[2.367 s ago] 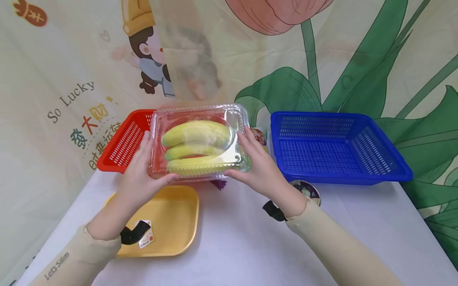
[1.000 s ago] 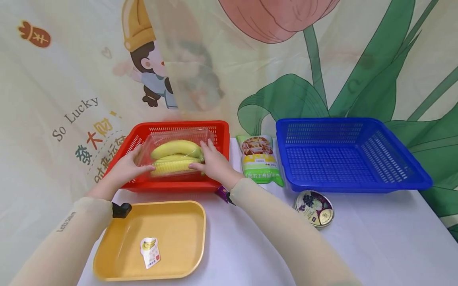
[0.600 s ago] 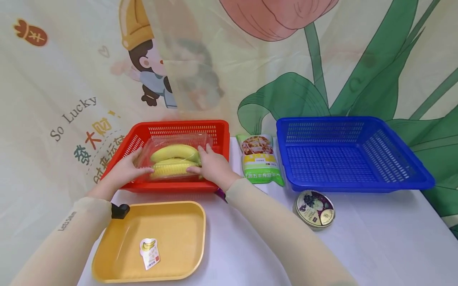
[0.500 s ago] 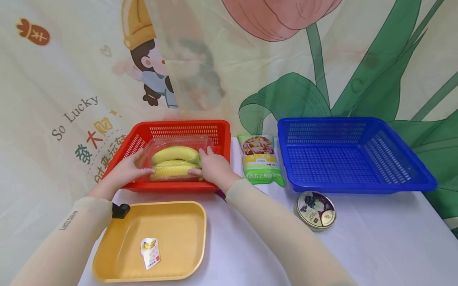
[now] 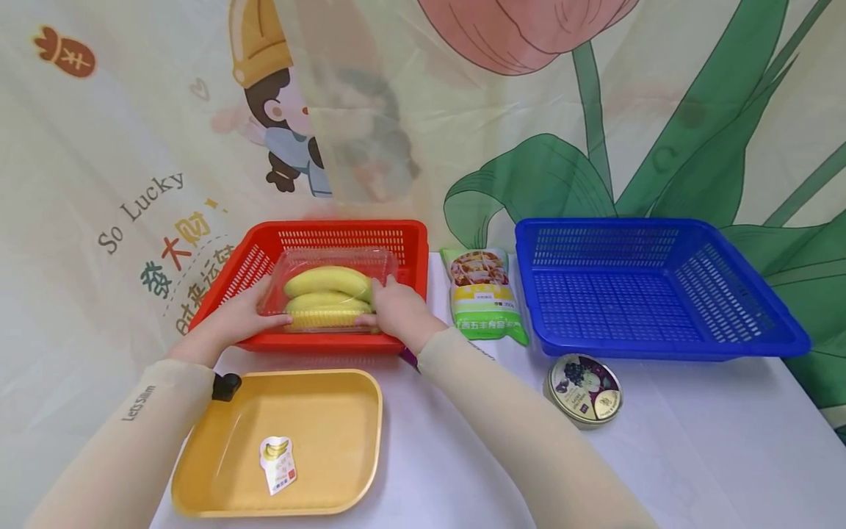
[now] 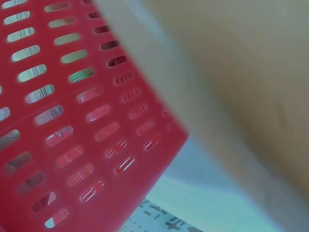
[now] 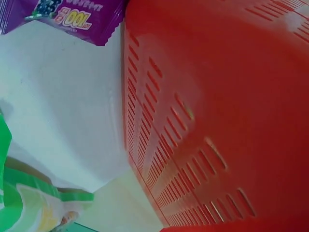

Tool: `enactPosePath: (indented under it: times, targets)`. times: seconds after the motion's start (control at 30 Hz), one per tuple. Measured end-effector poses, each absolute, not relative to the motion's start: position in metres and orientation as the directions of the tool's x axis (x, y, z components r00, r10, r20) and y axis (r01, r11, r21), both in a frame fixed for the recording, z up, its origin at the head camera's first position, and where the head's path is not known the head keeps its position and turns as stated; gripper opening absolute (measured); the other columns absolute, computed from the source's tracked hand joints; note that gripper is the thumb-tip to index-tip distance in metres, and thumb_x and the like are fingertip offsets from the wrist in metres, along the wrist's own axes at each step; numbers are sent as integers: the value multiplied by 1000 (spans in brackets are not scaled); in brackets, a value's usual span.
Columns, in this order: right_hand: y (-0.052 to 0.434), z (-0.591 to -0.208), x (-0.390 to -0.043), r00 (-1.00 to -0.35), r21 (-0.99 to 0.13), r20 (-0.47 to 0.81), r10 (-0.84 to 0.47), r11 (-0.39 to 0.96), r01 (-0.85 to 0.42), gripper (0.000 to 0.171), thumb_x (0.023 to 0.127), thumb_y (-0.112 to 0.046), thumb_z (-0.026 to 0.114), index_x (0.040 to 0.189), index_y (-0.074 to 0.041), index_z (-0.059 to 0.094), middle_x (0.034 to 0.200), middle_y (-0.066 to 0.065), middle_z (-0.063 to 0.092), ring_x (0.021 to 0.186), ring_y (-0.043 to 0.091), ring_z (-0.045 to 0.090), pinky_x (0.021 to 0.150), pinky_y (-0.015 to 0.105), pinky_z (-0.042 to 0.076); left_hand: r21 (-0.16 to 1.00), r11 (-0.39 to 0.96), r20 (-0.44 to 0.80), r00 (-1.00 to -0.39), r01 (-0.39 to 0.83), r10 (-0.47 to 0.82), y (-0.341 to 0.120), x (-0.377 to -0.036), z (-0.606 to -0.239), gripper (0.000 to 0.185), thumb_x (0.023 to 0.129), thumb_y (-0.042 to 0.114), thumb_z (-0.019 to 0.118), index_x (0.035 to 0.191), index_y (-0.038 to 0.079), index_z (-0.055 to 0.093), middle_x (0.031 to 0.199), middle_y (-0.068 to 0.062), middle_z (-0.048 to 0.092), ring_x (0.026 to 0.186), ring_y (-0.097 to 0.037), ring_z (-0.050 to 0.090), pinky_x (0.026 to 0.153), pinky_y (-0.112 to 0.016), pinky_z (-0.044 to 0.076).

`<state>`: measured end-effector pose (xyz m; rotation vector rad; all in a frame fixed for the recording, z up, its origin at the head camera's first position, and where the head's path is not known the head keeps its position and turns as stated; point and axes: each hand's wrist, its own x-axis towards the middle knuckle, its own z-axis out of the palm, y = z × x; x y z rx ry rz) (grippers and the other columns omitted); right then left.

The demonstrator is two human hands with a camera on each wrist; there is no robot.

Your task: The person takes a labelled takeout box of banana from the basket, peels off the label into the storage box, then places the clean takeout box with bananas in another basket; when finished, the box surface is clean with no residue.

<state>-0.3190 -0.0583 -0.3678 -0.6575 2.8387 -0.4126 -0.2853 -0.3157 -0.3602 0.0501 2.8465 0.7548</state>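
In the head view a clear plastic clamshell box (image 5: 380, 258) with yellow bananas (image 5: 327, 281) inside sits in the red basket (image 5: 350, 343). My left hand (image 5: 241, 316) holds the box's left end, thumb along the front edge. On the right end my right hand (image 5: 402, 308) grips it, thumb also at the front; some of its fingers are hidden by the basket and box. Only the slotted wall of the red basket (image 6: 96, 111) fills much of the left wrist view. The right wrist view shows the basket's outer side (image 7: 231, 96), without the hand.
A yellow tray (image 5: 330, 441) with a banana sticker (image 5: 277, 464) lies in front. Right of the red basket are a green food bag (image 5: 481, 297), a blue basket (image 5: 615, 349) and a round tin (image 5: 584, 389). A purple packet (image 7: 72, 19) lies by the red basket.
Both hands have brought the box of bananas down and away, from in front of the baskets into the red basket. Over the last half second it has barely moved.
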Motion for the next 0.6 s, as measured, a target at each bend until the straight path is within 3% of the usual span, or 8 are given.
enactPosePath:
  times: [0.37, 0.6]
  targets:
    - [-56, -366, -318, -873, -314, -130, -470, 855, -413, 87, 77, -56, 57, 144, -12, 24, 147, 17, 29, 130, 31, 39, 98, 39, 43, 468, 884, -188, -978, -12, 86, -315, -284, -356, 102, 71, 60, 63, 147, 18, 10, 137, -20, 40, 114, -38, 45, 92, -59, 41]
    - [-50, -360, -318, -874, -374, -95, -477, 830, -413, 84, 79, -53, 57, 145, -12, 23, 148, 15, 26, 132, 30, 35, 104, 39, 37, 474, 880, -138, -985, 28, 106, -313, -284, -354, 97, 73, 58, 64, 145, 14, 15, 133, -19, 43, 113, -37, 45, 90, -59, 42]
